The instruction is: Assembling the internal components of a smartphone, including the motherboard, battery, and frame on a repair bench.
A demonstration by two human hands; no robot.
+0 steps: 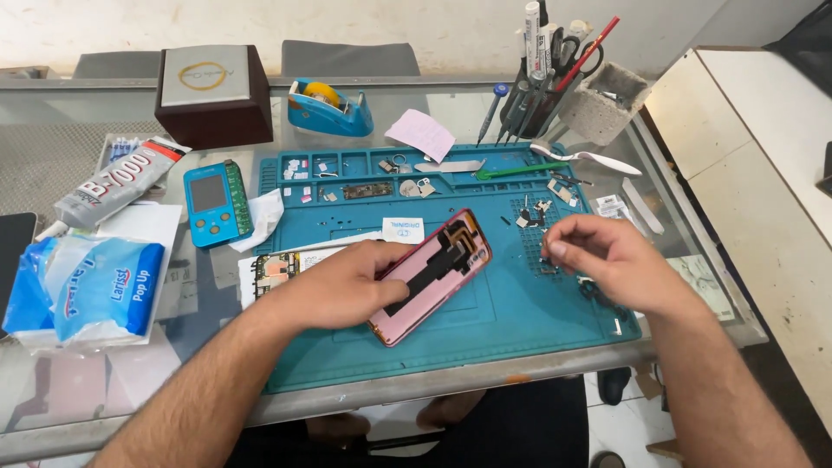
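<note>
The left hand (342, 286) presses fingers flat on the opened pink phone (431, 274), steadying it mid-frame on the blue repair mat (520, 303), while the right hand (607, 256) hovers beside it, fingertips pinched together, on what I cannot tell.

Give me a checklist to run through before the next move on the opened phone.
1. Left hand steadies the opened pink phone: ok.
2. Phone lies on the blue work mat: ok.
3. Right hand has a part pinched in its fingertips: cannot tell, too small.
4. Loose small parts lie on the mat: ok.
5. White tweezers lie on the mat's far edge: ok.
</note>
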